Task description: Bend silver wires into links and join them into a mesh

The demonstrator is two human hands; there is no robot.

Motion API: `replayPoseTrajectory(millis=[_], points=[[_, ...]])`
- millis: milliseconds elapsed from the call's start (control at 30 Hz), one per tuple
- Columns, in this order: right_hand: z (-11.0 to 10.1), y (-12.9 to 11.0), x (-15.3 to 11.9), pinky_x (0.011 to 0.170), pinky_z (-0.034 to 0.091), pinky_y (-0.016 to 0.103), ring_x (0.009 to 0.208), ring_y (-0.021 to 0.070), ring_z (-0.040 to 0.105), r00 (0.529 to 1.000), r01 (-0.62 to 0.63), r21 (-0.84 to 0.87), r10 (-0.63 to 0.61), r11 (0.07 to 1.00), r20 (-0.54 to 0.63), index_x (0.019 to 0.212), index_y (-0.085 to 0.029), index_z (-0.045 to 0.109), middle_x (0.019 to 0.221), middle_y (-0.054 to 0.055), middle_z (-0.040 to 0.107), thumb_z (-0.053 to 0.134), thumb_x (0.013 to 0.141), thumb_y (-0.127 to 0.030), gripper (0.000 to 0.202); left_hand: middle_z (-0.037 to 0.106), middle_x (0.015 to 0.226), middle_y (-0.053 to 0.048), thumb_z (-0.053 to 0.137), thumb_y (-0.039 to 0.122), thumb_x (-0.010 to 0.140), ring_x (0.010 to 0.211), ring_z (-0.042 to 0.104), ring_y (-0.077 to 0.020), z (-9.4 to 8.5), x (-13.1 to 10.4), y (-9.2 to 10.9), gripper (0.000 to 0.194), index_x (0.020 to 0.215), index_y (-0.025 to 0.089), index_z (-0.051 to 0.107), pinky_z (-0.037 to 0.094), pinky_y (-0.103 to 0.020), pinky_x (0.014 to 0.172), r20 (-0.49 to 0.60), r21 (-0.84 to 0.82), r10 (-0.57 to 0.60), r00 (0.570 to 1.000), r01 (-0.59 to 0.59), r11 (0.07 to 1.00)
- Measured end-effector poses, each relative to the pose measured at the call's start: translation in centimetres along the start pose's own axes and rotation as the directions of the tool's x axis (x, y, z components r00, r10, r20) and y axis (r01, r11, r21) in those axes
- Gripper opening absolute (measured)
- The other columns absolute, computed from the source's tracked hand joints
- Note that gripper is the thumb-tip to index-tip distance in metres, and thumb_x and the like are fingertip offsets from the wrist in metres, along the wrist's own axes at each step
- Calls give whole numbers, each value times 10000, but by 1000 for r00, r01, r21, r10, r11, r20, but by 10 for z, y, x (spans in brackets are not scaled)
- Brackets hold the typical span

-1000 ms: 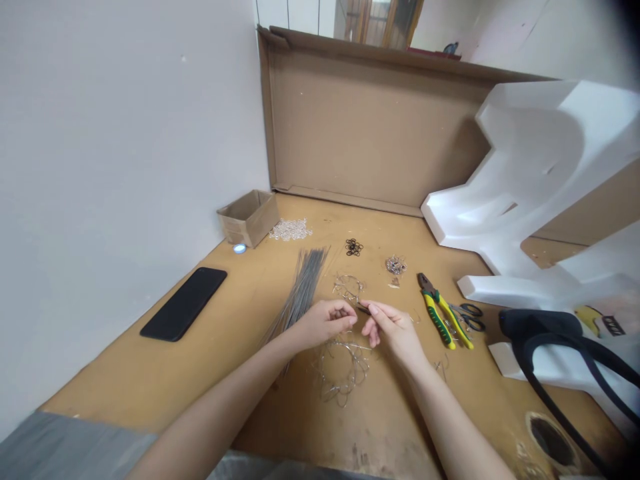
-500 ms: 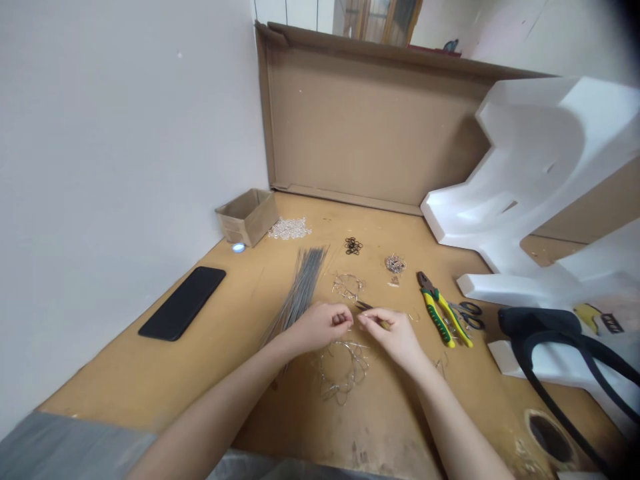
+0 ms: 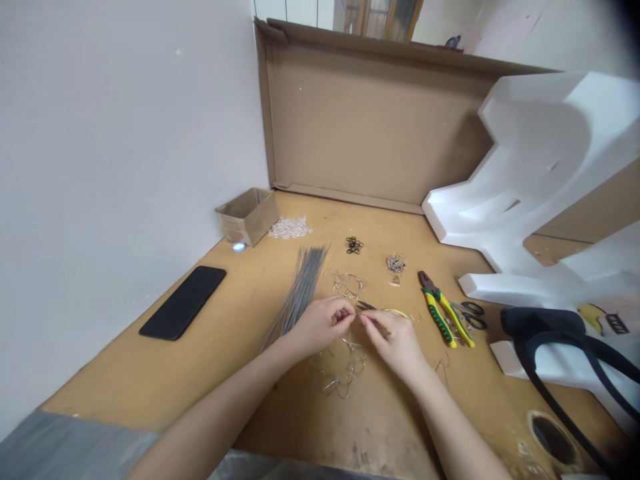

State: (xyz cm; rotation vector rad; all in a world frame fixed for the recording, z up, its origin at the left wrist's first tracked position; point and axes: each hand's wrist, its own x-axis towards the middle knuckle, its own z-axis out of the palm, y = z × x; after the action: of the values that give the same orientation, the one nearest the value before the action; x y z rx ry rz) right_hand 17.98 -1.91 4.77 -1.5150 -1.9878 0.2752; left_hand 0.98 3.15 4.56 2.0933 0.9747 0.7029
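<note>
My left hand (image 3: 333, 320) is closed in a pinch. A ring of thin silvery wire with several loops (image 3: 345, 367) shows just below it and seems to hang from its fingers, its top hidden by the hand. Fingertip to fingertip with it, my right hand (image 3: 393, 337) also pinches; what lies in its tips is too small to make out. Under and beyond the right fingers lies a tool with dark jaws and a yellow handle (image 3: 396, 312), partly covered. A second looped wire ring (image 3: 349, 285) rests just past the hands. Left of them spreads a bundle of straight grey wires (image 3: 303, 287).
Green-yellow pliers (image 3: 443, 310) and black-handled scissors (image 3: 473, 313) lie to the right. Farther back are black rings (image 3: 354, 245), a silvery wire pile (image 3: 396, 263), clear beads (image 3: 290, 227) and a cardboard box (image 3: 247, 217). A black phone (image 3: 183, 303) lies left; white foam (image 3: 530, 160) stands right.
My right hand has turned slightly, uncovering more of the tool's yellow handle. The looped wire ring below my hands has shifted a little left and up. Both hands stay pinched close together.
</note>
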Motion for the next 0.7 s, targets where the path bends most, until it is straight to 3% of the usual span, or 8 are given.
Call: replayPoseTrajectory(millis=[67, 200, 367, 467, 700], points=[[0, 0, 0, 674, 443, 258, 670, 156, 627, 1000, 12, 3, -12, 1000, -4, 864, -212, 664, 755, 31, 702, 459, 852, -276, 215, 574, 701, 8, 488, 249, 792, 609, 503, -95, -1, 1, 0, 118, 763, 167, 568, 380, -197, 569, -12, -203, -55, 998, 51, 978], [1, -2, -1, 670, 451, 257, 656, 141, 619, 994, 63, 19, -61, 998, -87, 867, -195, 653, 731, 32, 696, 450, 859, -235, 207, 524, 635, 31, 458, 291, 812, 486, 465, -61, -2, 2, 0, 152, 774, 151, 502, 369, -182, 486, 64, -534, -138, 988, 151, 832], [9, 1, -3, 711, 471, 290, 667, 147, 629, 938, 229, -69, -239, 971, -253, 887, -170, 646, 754, 55, 704, 490, 836, -174, 165, 483, 575, 51, 464, 296, 807, 432, 402, -45, 1, 0, 3, 150, 758, 154, 468, 318, -168, 430, 154, -590, -78, 985, 155, 792], [14, 2, -3, 749, 474, 293, 650, 130, 623, 889, 312, -147, -343, 938, -301, 920, -150, 636, 754, 53, 700, 521, 810, -120, 162, 468, 568, 53, 470, 307, 806, 432, 382, -42, 5, -1, 4, 170, 736, 153, 458, 305, -168, 427, 127, -623, -86, 988, 147, 768], [19, -2, -4, 800, 473, 292, 700, 123, 625, 850, 349, -239, -414, 906, -325, 1039, -138, 593, 787, 58, 694, 521, 801, -75, 257, 410, 537, 73, 486, 319, 802, 429, 341, -40, 10, -1, 5, 179, 735, 157, 447, 285, -174, 443, 59, -708, -133, 989, 136, 694]])
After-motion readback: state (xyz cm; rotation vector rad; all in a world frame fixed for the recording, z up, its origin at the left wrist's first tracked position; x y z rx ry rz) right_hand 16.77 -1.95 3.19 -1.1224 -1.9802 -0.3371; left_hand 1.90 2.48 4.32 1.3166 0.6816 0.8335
